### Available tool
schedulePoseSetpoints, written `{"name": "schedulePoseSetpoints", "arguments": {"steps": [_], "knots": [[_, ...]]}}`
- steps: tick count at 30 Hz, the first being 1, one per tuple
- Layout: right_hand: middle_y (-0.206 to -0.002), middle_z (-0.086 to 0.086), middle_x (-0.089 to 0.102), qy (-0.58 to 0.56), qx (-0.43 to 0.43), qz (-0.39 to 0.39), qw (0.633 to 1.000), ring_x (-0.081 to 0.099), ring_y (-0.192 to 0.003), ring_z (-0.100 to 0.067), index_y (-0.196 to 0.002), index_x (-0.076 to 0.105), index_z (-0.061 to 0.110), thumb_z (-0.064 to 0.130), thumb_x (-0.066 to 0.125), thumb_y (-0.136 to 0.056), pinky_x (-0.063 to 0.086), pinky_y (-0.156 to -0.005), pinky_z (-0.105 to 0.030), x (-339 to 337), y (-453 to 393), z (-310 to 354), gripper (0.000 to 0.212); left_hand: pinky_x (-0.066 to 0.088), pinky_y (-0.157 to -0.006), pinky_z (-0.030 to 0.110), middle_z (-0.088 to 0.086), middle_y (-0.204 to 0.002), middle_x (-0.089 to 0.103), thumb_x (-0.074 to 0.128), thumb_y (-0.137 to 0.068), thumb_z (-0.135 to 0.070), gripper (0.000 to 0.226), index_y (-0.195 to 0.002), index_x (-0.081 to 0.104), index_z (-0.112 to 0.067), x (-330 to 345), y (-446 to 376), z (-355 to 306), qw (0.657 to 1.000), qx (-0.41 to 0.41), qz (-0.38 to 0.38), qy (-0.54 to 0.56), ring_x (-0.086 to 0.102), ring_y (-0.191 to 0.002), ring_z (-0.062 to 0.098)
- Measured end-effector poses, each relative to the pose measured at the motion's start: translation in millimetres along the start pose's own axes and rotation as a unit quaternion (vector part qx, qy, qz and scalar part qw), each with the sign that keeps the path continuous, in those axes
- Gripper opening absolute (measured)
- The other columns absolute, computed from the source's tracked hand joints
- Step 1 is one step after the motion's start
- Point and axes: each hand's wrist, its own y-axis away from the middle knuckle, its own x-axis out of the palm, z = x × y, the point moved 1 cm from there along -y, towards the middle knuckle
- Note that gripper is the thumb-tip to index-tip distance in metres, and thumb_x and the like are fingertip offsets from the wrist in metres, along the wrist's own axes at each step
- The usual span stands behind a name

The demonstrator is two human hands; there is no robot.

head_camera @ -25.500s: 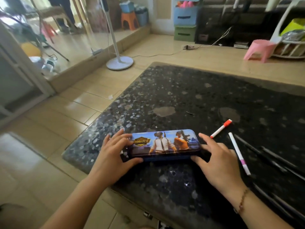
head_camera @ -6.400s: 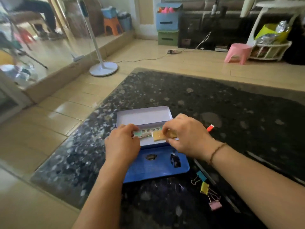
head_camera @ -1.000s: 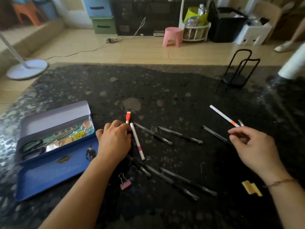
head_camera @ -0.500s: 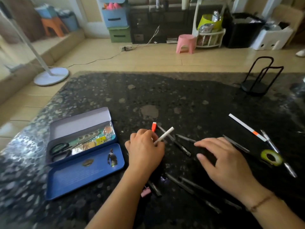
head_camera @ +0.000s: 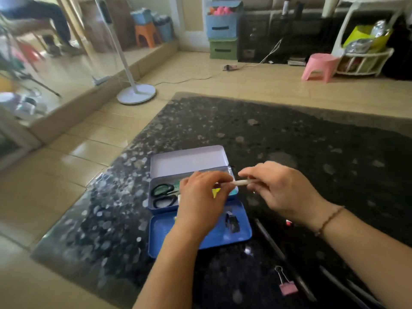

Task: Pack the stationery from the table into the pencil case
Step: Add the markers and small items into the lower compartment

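The blue tin pencil case (head_camera: 243, 230) lies open on the dark speckled table (head_camera: 312, 152). Black scissors (head_camera: 163, 195) lie in its tray beside coloured items that my hand partly hides. My left hand (head_camera: 202, 201) hovers over the tray and pinches one end of a white pen (head_camera: 242, 182). My right hand (head_camera: 281, 190) grips the pen's other end just past the case's right edge. Several dark pens (head_camera: 269, 239) and a pink binder clip (head_camera: 287, 287) lie on the table at the lower right, near my right forearm.
The table's left edge and near corner drop to a tiled floor (head_camera: 66, 175). A white fan stand (head_camera: 136, 92) is on the floor beyond the table. A pink stool (head_camera: 320, 65) and storage boxes (head_camera: 223, 30) stand far back.
The view has swung left, back to the case. My left hand carried the white pen from the pen pile to above the tray. My right hand left the table and took the pen's other end.
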Motion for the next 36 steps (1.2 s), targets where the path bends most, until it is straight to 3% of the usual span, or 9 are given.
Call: {"name": "schedulePoseSetpoints", "arguments": {"steps": [3,7,9,12,15,23,29,33,36], "knots": [[-0.086,-0.005,0.066,-0.007,0.049,-0.012,0.999,0.061,-0.083,-0.028,-0.1,0.072,0.024,0.025,0.069,-0.083,0.05,-0.073,-0.039,31.9,-40.1,13.6,0.017,0.044,-0.087,0.049,-0.012,-0.093,0.069,0.066,-0.086,-0.022,0.011,-0.09,0.07,-0.032,-25.8,-1.9,45.1,0.993,-0.085,-0.061,-0.059,0.059,-0.094,0.019],[-0.086,0.001,0.052,0.016,0.083,0.029,0.996,0.055,-0.082,-0.023,-0.101,0.07,0.036,0.038,0.063,-0.086,0.043,-0.071,-0.03,67.9,-68.3,23.1,0.017,0.038,-0.093,0.046,-0.01,-0.096,0.067,0.063,-0.088,-0.023,0.012,-0.094,0.07,-0.03,-35.9,1.0,77.4,0.982,-0.151,-0.073,-0.089,0.057,-0.098,0.019],[-0.082,0.004,0.046,0.033,0.075,0.023,0.996,0.05,-0.078,-0.019,-0.096,0.071,0.037,0.037,0.065,-0.084,0.035,-0.067,-0.028,76.0,-70.7,27.2,0.014,0.029,-0.088,0.038,-0.013,-0.097,0.066,0.064,-0.087,-0.027,0.012,-0.096,0.07,-0.031,-33.2,1.6,81.2,0.98,-0.149,-0.06,-0.118,0.053,-0.1,0.017],[-0.087,0.008,0.06,0.073,0.049,0.035,0.995,0.049,-0.084,-0.016,-0.092,0.071,0.034,0.04,0.063,-0.083,0.036,-0.07,-0.031,80.8,-68.7,26.7,0.013,0.017,-0.082,0.032,-0.014,-0.099,0.068,0.063,-0.087,-0.026,0.015,-0.098,0.07,-0.033,-31.4,0.7,83.8,0.977,-0.15,-0.054,-0.142,0.05,-0.101,0.013],[-0.098,0.012,0.066,0.082,0.041,0.057,0.994,0.046,-0.09,-0.013,-0.096,0.071,0.034,0.042,0.059,-0.086,0.039,-0.076,-0.034,79.7,-68.1,23.6,0.017,0.017,-0.084,0.034,-0.014,-0.097,0.069,0.06,-0.088,-0.024,0.017,-0.097,0.07,-0.034,-31.4,0.7,82.5,0.974,-0.162,-0.052,-0.148,0.049,-0.099,0.013],[-0.101,0.014,0.066,0.073,0.045,0.078,0.993,0.046,-0.094,-0.013,-0.102,0.07,0.035,0.039,0.052,-0.091,0.041,-0.081,-0.035,80.8,-68.4,24.6,0.022,0.023,-0.098,0.045,-0.016,-0.098,0.067,0.052,-0.092,-0.023,0.02,-0.094,0.068,-0.035,-30.8,0.9,74.9,0.969,-0.195,-0.054,-0.143,0.049,-0.1,0.012],[-0.099,0.008,0.069,0.019,0.042,0.014,0.999,0.05,-0.095,-0.017,-0.099,0.07,0.025,0.029,0.058,-0.087,0.042,-0.081,-0.036,71.1,-59.1,20.9,0.017,0.02,-0.096,0.042,-0.017,-0.098,0.062,0.056,-0.09,-0.027,0.014,-0.095,0.066,-0.035,-31.9,0.1,70.5,0.968,-0.196,-0.066,-0.143,0.049,-0.104,0.012],[-0.095,0.005,0.069,0.017,0.083,-0.015,0.996,0.054,-0.09,-0.021,-0.096,0.071,0.021,0.022,0.063,-0.084,0.047,-0.08,-0.04,45.7,-32.1,-0.1,0.014,0.019,-0.092,0.037,-0.014,-0.105,0.064,0.061,-0.087,-0.021,0.015,-0.096,0.067,-0.031,-23.1,-2.6,55.9,0.979,-0.148,-0.079,-0.113,0.05,-0.107,0.016],[-0.088,0.004,0.069,0.058,0.178,-0.026,0.982,0.058,-0.086,-0.023,-0.092,0.069,0.027,0.022,0.064,-0.083,0.05,-0.073,-0.037,21.7,3.4,-25.1,0.012,0.02,-0.09,0.034,-0.013,-0.103,0.065,0.063,-0.085,-0.017,0.018,-0.096,0.068,-0.03,-10.3,-4.7,37.5,0.989,-0.099,-0.066,-0.087,0.052,-0.106,0.018]]}}
